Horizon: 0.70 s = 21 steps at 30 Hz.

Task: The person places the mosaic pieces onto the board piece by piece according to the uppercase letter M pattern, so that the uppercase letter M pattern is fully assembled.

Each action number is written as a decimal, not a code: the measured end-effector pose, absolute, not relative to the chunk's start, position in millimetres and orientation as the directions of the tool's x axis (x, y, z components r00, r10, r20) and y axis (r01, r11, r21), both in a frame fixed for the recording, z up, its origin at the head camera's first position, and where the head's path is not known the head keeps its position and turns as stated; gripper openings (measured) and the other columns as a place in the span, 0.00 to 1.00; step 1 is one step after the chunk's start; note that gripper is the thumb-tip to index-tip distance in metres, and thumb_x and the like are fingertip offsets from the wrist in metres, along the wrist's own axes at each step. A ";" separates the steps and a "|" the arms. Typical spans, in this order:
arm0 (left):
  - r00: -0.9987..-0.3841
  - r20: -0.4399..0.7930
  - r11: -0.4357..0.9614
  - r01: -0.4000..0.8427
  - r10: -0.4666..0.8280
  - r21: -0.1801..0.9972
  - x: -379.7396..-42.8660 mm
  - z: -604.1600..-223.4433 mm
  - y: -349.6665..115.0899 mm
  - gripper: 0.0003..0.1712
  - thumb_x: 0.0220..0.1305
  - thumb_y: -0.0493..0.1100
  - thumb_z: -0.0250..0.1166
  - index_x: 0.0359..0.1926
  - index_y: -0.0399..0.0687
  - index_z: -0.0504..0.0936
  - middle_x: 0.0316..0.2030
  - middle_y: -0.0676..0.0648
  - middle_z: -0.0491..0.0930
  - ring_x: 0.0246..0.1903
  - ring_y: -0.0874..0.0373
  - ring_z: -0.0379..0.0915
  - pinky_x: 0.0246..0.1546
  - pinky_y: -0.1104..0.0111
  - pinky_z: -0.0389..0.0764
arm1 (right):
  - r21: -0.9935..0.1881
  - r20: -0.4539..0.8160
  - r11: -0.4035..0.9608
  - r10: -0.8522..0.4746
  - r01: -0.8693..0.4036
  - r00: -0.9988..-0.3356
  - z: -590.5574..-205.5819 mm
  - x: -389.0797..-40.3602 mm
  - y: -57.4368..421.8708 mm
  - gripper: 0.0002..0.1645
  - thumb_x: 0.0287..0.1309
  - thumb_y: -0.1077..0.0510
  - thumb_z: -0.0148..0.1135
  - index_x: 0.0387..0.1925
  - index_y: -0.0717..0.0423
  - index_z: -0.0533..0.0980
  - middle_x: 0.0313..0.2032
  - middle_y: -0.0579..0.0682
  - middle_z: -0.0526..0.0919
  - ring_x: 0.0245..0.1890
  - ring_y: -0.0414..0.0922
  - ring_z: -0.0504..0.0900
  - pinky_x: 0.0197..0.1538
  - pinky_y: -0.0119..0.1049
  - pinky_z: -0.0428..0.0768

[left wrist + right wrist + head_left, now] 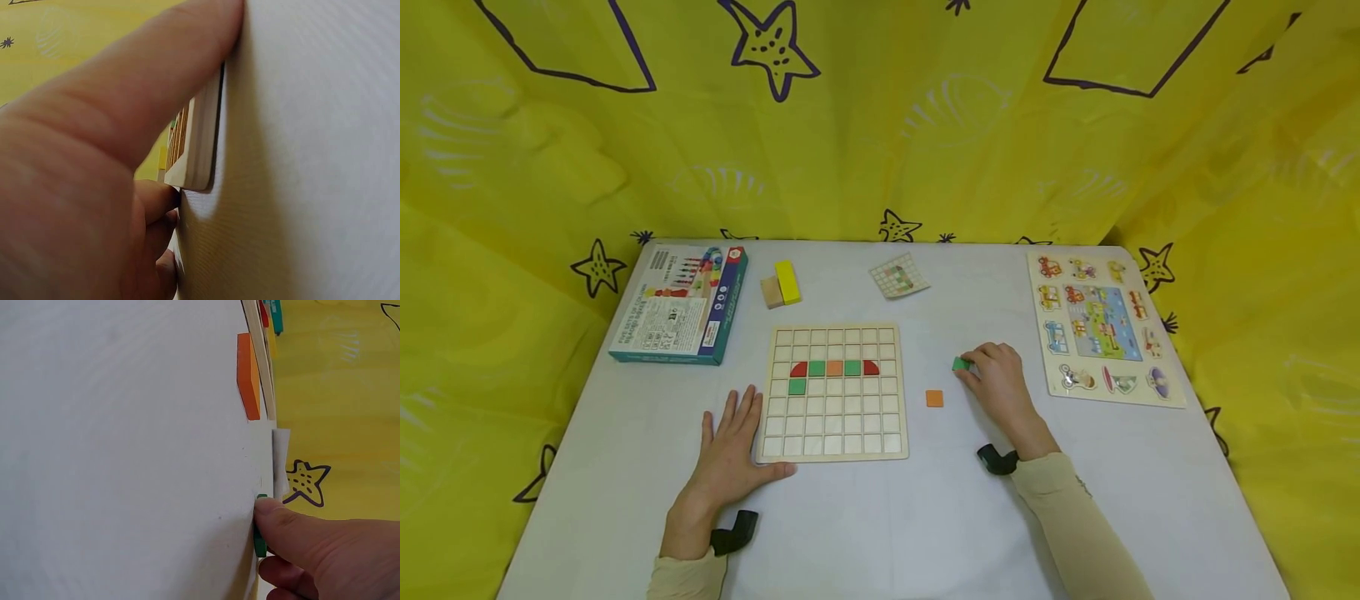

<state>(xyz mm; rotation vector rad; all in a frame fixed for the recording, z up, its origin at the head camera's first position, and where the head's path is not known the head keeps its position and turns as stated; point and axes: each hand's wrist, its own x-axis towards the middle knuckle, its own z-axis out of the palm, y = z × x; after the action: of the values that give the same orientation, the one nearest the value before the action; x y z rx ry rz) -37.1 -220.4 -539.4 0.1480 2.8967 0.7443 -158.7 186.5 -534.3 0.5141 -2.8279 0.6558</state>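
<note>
A wooden grid board (903, 417) lies flat on the table. One row in it holds a red quarter-round tile at each end, with green tiles and an orange tile (834, 368) between them; another green tile (797, 386) sits one row below. At the board's lower left corner rests my left hand (724, 458), fingers spread along the left side and thumb along the near edge. My right hand (1000, 383) pinches a green square tile (260, 544) between thumb and fingers, right of the board. A loose orange square tile (934, 398) lies between board and right hand.
Behind the board are a patterned card (899, 276) and two blocks, one yellow (787, 282) and one plain wood (771, 292). A boxed toy (681, 304) lies at the back left, a vehicle picture puzzle (1105, 333) at the right. Yellow curtains (880, 150) surround the table.
</note>
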 end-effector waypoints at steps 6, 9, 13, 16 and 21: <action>-0.985 -0.113 0.872 0.061 0.132 0.485 -37.0 -540.0 -220.8 0.74 0.40 0.74 0.72 0.75 0.33 0.50 0.75 0.36 0.43 0.73 0.39 0.28 0.64 0.39 0.24 | -0.391 0.256 0.843 -0.287 -0.370 -0.923 -533.9 -158.7 185.4 0.16 0.50 0.57 0.76 0.38 0.64 0.83 0.36 0.56 0.81 0.39 0.54 0.75 0.52 0.52 0.68; -0.985 -0.113 0.873 0.063 0.133 0.484 -37.0 -539.8 -220.7 0.74 0.40 0.74 0.72 0.74 0.33 0.50 0.75 0.36 0.44 0.73 0.39 0.28 0.64 0.39 0.24 | -0.392 0.253 0.844 -0.284 -0.367 -0.925 -533.6 -159.2 183.9 0.16 0.51 0.57 0.76 0.38 0.64 0.83 0.37 0.56 0.81 0.39 0.55 0.75 0.52 0.52 0.68; -0.985 -0.111 0.873 0.064 0.134 0.484 -36.9 -539.4 -220.5 0.73 0.40 0.73 0.73 0.74 0.33 0.50 0.75 0.36 0.44 0.73 0.39 0.28 0.64 0.39 0.25 | -0.395 0.256 0.840 -0.289 -0.373 -0.922 -533.7 -161.1 180.7 0.16 0.51 0.56 0.75 0.38 0.64 0.83 0.37 0.56 0.82 0.39 0.54 0.75 0.53 0.52 0.67; -0.985 -0.110 0.873 0.066 0.135 0.482 -36.8 -539.8 -220.7 0.73 0.40 0.72 0.73 0.74 0.33 0.50 0.75 0.36 0.44 0.73 0.40 0.27 0.64 0.39 0.25 | -0.397 0.258 0.834 -0.299 -0.383 -0.919 -532.7 -162.7 176.6 0.16 0.51 0.56 0.75 0.38 0.63 0.83 0.36 0.55 0.82 0.39 0.54 0.75 0.55 0.51 0.66; -0.985 -0.105 0.872 0.072 0.139 0.483 -36.3 -540.6 -221.3 0.73 0.40 0.72 0.73 0.74 0.33 0.50 0.75 0.37 0.44 0.73 0.40 0.27 0.64 0.39 0.25 | -0.402 0.252 0.823 -0.321 -0.401 -0.913 -527.6 -165.3 165.7 0.16 0.51 0.56 0.75 0.39 0.62 0.83 0.37 0.54 0.83 0.39 0.53 0.75 0.59 0.50 0.65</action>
<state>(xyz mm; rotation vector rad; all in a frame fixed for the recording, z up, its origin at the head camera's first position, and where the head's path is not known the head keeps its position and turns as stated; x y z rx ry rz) -36.3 -221.3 -540.6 0.1648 2.9064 0.7424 -165.3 165.7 -527.6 0.5658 -2.8325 0.6807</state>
